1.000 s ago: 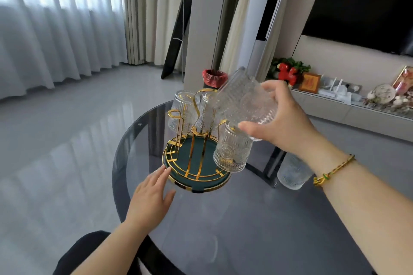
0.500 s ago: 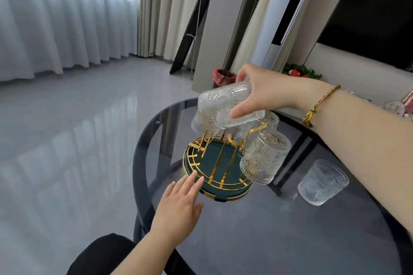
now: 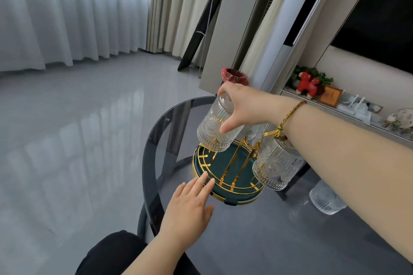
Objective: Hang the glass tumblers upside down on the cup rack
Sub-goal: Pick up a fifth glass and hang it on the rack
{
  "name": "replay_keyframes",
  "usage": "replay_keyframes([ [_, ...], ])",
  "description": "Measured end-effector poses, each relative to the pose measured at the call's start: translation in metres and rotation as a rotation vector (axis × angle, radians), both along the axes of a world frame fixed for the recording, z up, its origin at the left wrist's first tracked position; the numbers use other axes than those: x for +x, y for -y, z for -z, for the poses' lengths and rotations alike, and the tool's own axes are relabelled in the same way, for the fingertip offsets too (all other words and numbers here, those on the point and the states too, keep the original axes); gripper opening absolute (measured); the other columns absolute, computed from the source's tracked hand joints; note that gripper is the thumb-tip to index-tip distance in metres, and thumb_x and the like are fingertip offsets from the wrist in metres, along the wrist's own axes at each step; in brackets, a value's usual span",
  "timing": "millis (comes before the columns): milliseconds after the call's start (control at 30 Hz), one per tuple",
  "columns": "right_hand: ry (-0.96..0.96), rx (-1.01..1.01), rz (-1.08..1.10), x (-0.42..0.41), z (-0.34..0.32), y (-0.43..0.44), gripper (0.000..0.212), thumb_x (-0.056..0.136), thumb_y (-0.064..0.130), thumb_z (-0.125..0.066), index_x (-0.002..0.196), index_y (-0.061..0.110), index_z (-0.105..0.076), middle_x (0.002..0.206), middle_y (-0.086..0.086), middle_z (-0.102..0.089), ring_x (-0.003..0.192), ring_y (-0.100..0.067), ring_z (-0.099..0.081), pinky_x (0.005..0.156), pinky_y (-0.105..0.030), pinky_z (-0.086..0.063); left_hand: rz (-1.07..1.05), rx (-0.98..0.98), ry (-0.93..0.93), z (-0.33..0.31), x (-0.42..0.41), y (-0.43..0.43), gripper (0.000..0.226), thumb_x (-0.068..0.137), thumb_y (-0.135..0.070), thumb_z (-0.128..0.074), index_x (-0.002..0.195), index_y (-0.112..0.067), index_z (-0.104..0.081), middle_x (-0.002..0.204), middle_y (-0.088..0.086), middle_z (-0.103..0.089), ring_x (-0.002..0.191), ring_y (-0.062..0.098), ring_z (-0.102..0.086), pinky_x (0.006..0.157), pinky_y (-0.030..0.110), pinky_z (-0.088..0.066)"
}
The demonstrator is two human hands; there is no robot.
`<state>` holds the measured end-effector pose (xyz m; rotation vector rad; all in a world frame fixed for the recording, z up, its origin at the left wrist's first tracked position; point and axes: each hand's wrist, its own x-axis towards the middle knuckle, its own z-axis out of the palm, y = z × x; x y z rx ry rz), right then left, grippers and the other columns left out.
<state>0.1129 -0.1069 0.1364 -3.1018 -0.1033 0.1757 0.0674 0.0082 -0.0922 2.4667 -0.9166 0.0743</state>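
The cup rack (image 3: 232,197) has a round green base with gold rails and gold arms, and it stands on the dark glass table. My right hand (image 3: 240,106) grips a ribbed glass tumbler (image 3: 212,131) upside down at the rack's far left side, its mouth just above the base rim. Another tumbler (image 3: 276,166) hangs upside down on the rack's right side, and more glass shows behind my wrist. My left hand (image 3: 190,205) lies flat on the table, fingertips touching the base's near edge. One tumbler (image 3: 325,201) stands upright on the table under my right forearm.
The round dark glass table (image 3: 257,236) has its curved edge to the left, with grey tiled floor beyond. A red-lined bin (image 3: 234,76) stands behind the table. A low shelf with a red toy (image 3: 307,82) and small ornaments runs along the right wall.
My right hand turned the tumbler from lying sideways to upside down and lowered it at the rack's far left. My left hand slid forward onto the base's edge.
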Motion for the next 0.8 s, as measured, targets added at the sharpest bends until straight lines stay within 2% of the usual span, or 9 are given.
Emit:
replay_keyframes([
  [533,-0.046,0.017,-0.018,0.011,0.032,0.003,0.089,0.068,0.034,-0.072,0.137,0.012,-0.021,0.146,-0.008,-0.031,0.13,-0.025,-0.033,0.101,-0.037,-0.035,0.001,-0.005,-0.013,0.001,0.001,0.001,0.057,0.093,-0.044,-0.031,0.139,-0.034,0.0,0.155,-0.008,0.001,0.141,0.014,-0.007,0.115,0.032,-0.005],
  [800,0.067,-0.015,-0.02,0.005,0.027,0.005,0.085,0.069,0.041,-0.068,0.137,0.018,-0.023,0.146,-0.005,-0.033,0.131,-0.025,-0.034,0.101,-0.039,-0.036,-0.013,-0.001,-0.02,0.001,0.0,0.001,0.057,0.092,-0.044,-0.032,0.139,-0.034,-0.002,0.155,-0.008,-0.001,0.141,0.013,-0.009,0.115,0.031,-0.007],
])
